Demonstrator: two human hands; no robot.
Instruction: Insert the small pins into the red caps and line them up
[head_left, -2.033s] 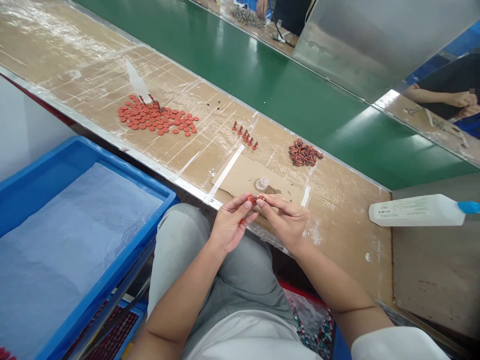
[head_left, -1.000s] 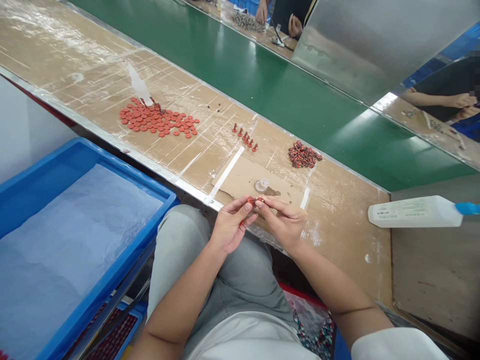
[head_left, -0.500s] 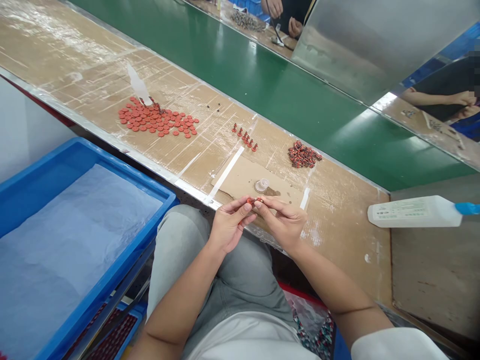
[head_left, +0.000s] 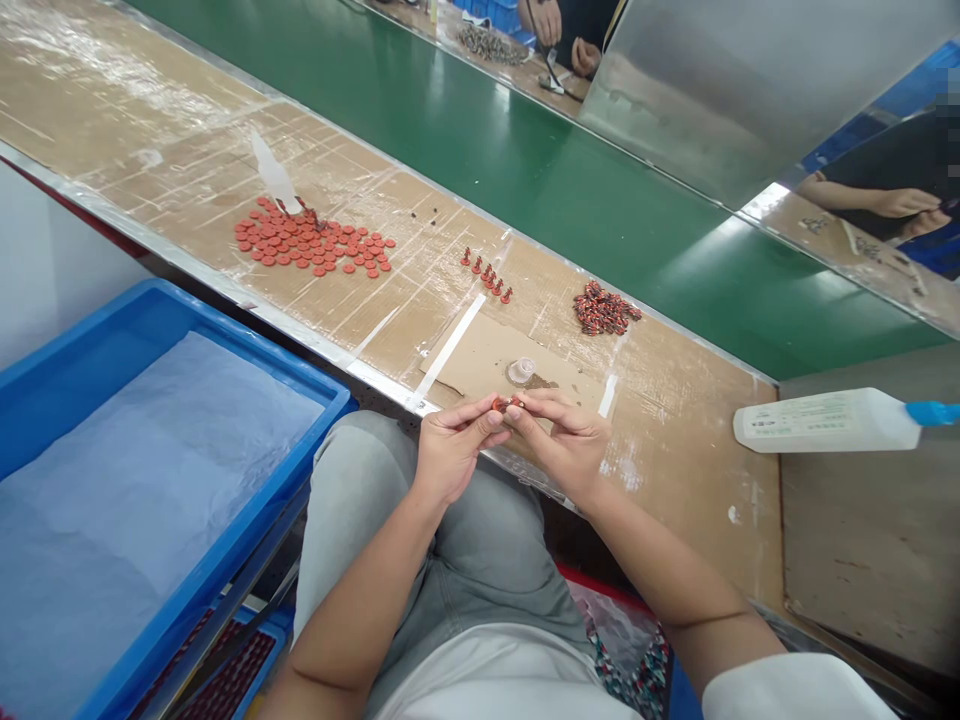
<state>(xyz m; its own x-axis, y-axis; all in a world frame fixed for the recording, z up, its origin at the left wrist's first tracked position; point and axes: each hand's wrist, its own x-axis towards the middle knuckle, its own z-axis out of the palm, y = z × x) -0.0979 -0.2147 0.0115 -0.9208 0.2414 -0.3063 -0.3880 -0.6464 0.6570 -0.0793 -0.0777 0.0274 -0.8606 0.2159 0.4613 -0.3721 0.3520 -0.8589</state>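
Observation:
My left hand (head_left: 454, 444) pinches a red disc (head_left: 499, 404) at the bench's front edge. Fingertips of my right hand (head_left: 568, 440) close on a small dark-red figure (head_left: 516, 402) that meets the disc. Just beyond my hands, a small clear cup (head_left: 521, 370) stands on a cardboard sheet (head_left: 480, 350) beside a wet brown stain. Farther back is a short row of small figures on red discs (head_left: 487, 276). A pile of loose figures (head_left: 604, 308) lies to the right of the row, and many red discs (head_left: 300, 240) are spread out at the left.
A white bottle with a blue cap (head_left: 829, 420) lies at the right. A blue tray (head_left: 161, 290) with a pale liner is at the lower left. Behind the bench runs a green strip (head_left: 450, 150); beyond it are other people's hands (head_left: 585, 57) and a metal panel (head_left: 720, 80).
Both hands remain together with the disc and figure between them. My left fingers have drawn in slightly closer around the disc. The whole view has shifted a little.

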